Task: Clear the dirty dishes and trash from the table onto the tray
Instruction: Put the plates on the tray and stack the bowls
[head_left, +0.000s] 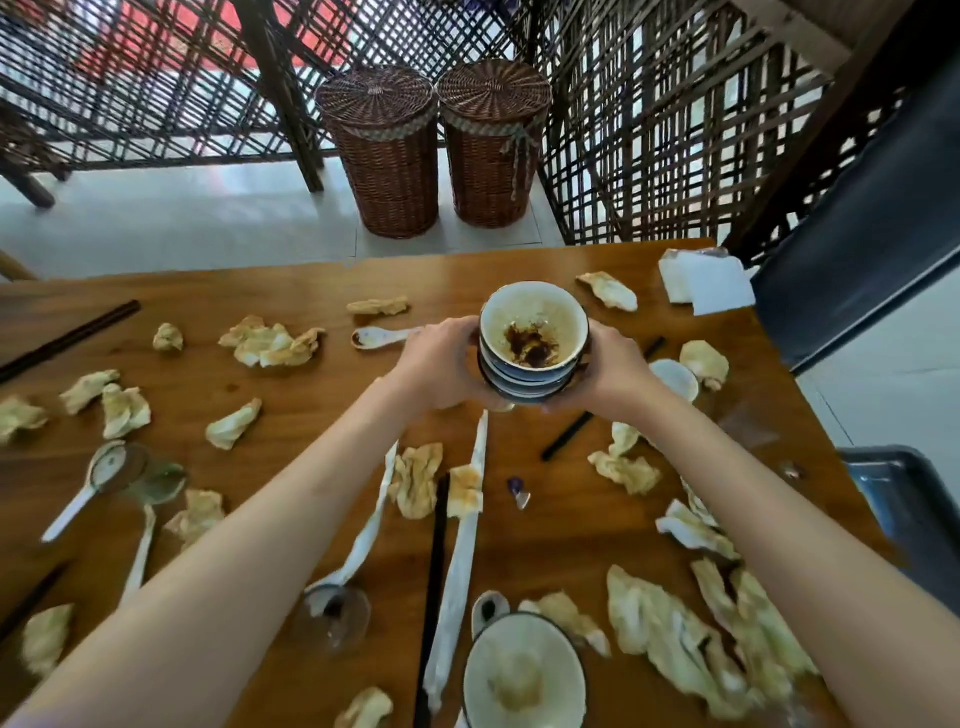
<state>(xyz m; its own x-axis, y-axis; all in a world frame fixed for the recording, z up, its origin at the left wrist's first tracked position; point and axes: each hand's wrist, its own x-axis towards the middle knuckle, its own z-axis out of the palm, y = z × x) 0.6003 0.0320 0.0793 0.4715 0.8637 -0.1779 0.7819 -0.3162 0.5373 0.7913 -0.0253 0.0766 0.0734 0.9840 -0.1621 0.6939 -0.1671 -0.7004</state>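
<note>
Hands, left (441, 364) and right (610, 366), cupping stack of dirty bowls (532, 345) from both sides, above table (291, 291).

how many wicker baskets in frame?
2. Both lidded, standing side by side on the floor beyond the table's far edge: left wicker basket, right wicker basket. None seem hidden.

Stacked bowls (532, 353): cream inside with dark brown sauce stains, blue outside. Desk (311, 374): warm brown wood grain. Crumpled napkins (270, 343): white, stained yellow-orange. Chopsticks (436, 571): black. Baskets (384, 150): reddish-brown wicker weave.
</note>
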